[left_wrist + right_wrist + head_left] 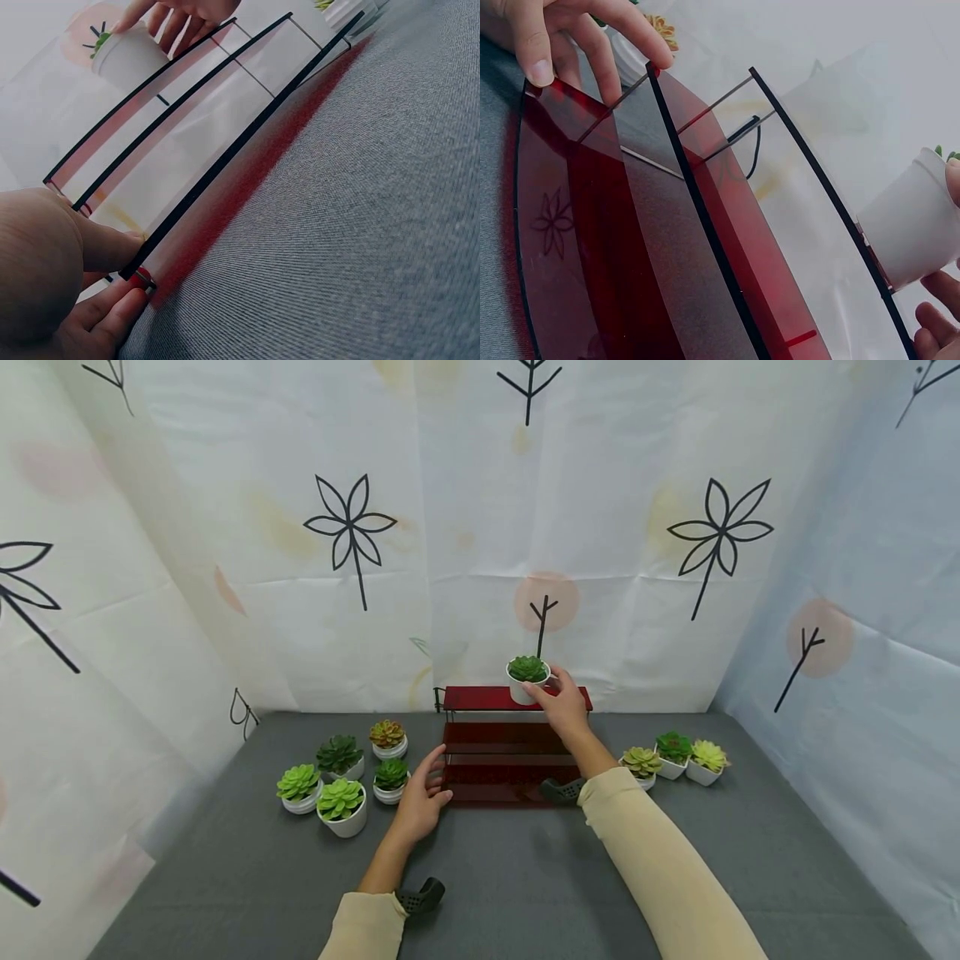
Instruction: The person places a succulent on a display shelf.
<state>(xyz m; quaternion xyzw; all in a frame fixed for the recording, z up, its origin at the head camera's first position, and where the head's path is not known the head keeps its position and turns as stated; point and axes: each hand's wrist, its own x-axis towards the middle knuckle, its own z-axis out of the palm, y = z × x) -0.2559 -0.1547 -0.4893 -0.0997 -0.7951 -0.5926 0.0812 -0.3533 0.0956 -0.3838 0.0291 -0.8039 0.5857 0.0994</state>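
Note:
A potted green succulent [528, 669] in a white pot is at the top tier of a three-tier red see-through display rack [487, 737]. My right hand [562, 703] grips this pot, thumb in front and fingers round its right side. In the right wrist view the white pot [907, 221] has its base at the top tier's edge; I cannot tell whether it bears on the tier. My left hand [422, 793] holds the rack's left end. In the right wrist view the left thumb [536, 56] presses the lowest tier's front corner, while a finger touches the middle tier's end.
Left of the rack, several potted succulents [341, 799] stand on the grey cloth [495, 893]. At the right are a yellow-green succulent [641, 762], a dark green one [673, 747] and a pale one [708, 755]. A patterned white curtain [465, 527] hangs behind.

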